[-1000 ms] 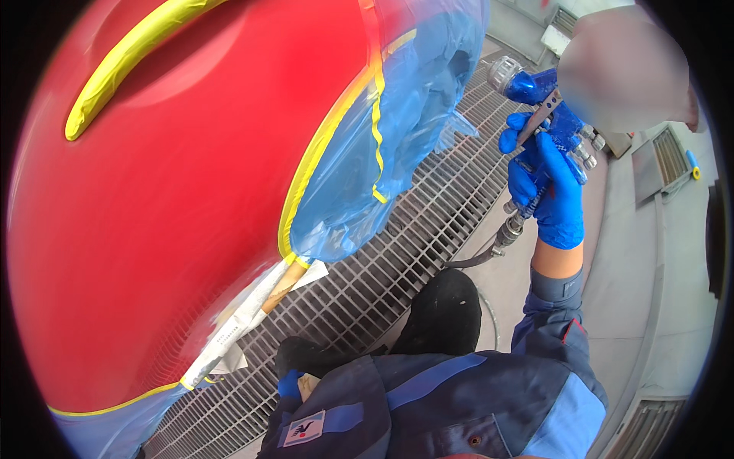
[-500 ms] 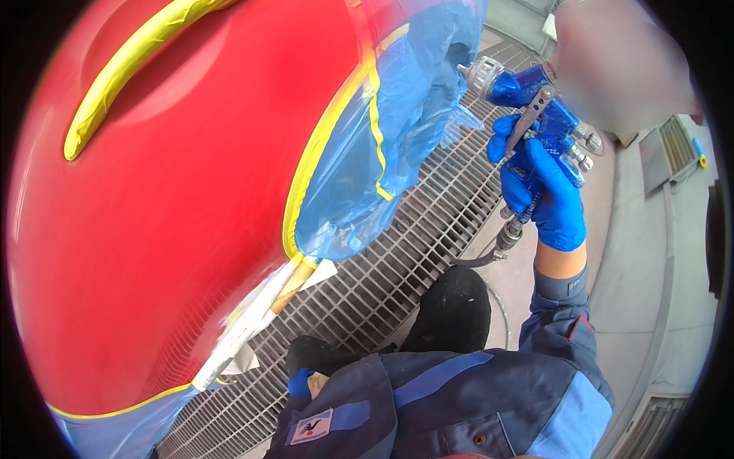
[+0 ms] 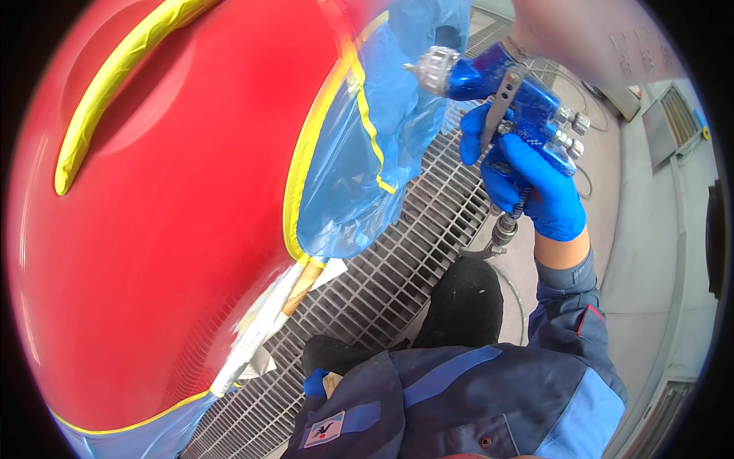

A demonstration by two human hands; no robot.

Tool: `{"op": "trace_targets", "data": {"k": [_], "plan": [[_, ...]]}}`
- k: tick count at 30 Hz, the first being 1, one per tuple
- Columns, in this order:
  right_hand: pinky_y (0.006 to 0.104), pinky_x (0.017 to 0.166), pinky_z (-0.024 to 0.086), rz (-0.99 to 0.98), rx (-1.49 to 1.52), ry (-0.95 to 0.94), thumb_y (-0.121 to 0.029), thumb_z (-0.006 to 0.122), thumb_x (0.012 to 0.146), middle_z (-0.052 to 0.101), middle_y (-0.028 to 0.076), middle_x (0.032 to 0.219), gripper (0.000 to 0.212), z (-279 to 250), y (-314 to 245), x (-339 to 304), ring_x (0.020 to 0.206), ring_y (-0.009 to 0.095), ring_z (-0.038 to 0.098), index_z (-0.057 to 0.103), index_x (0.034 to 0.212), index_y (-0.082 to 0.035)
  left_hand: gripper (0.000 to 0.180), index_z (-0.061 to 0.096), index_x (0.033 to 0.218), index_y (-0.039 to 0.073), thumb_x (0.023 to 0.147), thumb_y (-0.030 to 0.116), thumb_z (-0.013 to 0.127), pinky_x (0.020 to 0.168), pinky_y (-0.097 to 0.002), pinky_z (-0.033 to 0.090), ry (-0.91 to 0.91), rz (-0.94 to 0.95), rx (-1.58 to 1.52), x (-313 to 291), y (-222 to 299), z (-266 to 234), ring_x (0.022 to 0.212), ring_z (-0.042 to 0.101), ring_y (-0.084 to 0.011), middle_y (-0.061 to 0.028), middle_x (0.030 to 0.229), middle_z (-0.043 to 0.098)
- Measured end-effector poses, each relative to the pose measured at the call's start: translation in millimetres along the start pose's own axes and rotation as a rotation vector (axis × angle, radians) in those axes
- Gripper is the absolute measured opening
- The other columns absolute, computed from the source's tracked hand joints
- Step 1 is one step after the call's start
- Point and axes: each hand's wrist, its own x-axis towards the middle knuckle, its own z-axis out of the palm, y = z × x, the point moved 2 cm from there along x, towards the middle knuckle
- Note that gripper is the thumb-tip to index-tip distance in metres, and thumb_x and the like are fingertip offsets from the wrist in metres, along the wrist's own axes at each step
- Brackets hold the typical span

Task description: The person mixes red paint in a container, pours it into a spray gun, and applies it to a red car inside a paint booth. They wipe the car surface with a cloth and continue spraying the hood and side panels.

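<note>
My right hand (image 3: 531, 180), in a blue glove, is wrapped round the grip of a blue spray gun (image 3: 474, 76). The gun's silver nozzle points left, in front of the blue masking film (image 3: 344, 183) and toward the glossy red car panel (image 3: 191, 252). A pale translucent paint cup (image 3: 589, 38) sits on top of the gun, and a hose coupling (image 3: 505, 229) hangs below its handle. Of my left hand (image 3: 314, 382) only a bit of blue glove shows by my jacket; its fingers are hidden.
Yellow tape (image 3: 294, 195) edges the film beside the panel. A raised strip covered in yellow (image 3: 107, 99) crosses the panel's upper left. Metal floor grating (image 3: 367, 302) runs under my legs. An air hose (image 3: 516, 294) lies on the floor, with a light wall (image 3: 650, 252) at right.
My right hand has carried the spray gun left and slightly up, so its nozzle now overlaps the blue film. In the picture, my body has shifted a little right.
</note>
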Motion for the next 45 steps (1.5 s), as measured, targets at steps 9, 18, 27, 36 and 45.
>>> {"op": "trace_targets", "data": {"k": [9, 18, 27, 36, 45], "plan": [[0.0184, 0.039, 0.033, 0.084, -0.057, -0.239, -0.027, 0.062, 0.09, 0.063, 0.015, 0.091, 0.044, 7.0, 4.8, 13.5, 0.043, 0.007, 0.043, 0.053, 0.122, 0.001, 0.017, 0.065, 0.095, 0.016, 0.087, 0.029, 0.061, 0.067, -0.0451, 0.053, 0.056, 0.072, 0.014, -4.7, 14.5, -8.6, 0.079, 0.068, -0.0372, -0.018, 0.083, 0.069], [0.0198, 0.04, 0.03, -0.065, 0.086, -0.005, -0.031, 0.051, 0.098, 0.063, 0.01, 0.091, 0.039, -12.4, -5.7, 25.4, 0.044, 0.006, 0.039, 0.057, 0.12, 0.0, 0.016, 0.065, 0.096, 0.017, 0.086, 0.028, 0.061, 0.068, -0.0445, 0.053, 0.035, 0.081, 0.026, -4.1, 17.0, -13.0, 0.08, 0.068, -0.0361, -0.0178, 0.085, 0.069], [0.0198, 0.04, 0.027, -0.075, 0.114, 0.084, -0.033, 0.046, 0.1, 0.061, 0.009, 0.093, 0.041, -4.7, -5.7, 21.5, 0.044, 0.006, 0.035, 0.055, 0.123, 0.0, 0.042, 0.064, 0.099, 0.015, 0.079, 0.051, 0.067, 0.073, -0.0472, 0.052, -0.058, -0.012, -0.01, 6.1, -2.6, -0.3, 0.088, 0.067, -0.0386, -0.018, 0.091, 0.07], [0.02, 0.037, 0.033, 0.101, 0.041, -0.104, -0.034, 0.064, 0.088, 0.06, 0.019, 0.094, 0.058, 2.6, -2.1, -11.0, 0.041, 0.009, 0.04, 0.046, 0.131, 0.0, 0.037, 0.064, 0.098, 0.014, 0.079, 0.046, 0.067, 0.073, -0.0463, 0.052, -0.04, -0.003, 0.019, 2.5, 1.7, -2.0, 0.088, 0.067, -0.0392, -0.0189, 0.089, 0.069], [0.0198, 0.037, 0.029, -0.091, 0.24, 0.047, -0.034, 0.058, 0.09, 0.059, 0.021, 0.095, 0.057, -7.3, 32.2, -17.2, 0.04, 0.008, 0.036, 0.044, 0.128, 0.005, 0.018, 0.065, 0.096, 0.017, 0.088, 0.031, 0.059, 0.069, -0.0491, 0.052, -0.052, 0.032, 0.117, -0.1, 6.4, 0.9, 0.081, 0.066, -0.0413, -0.0218, 0.083, 0.067]]}}
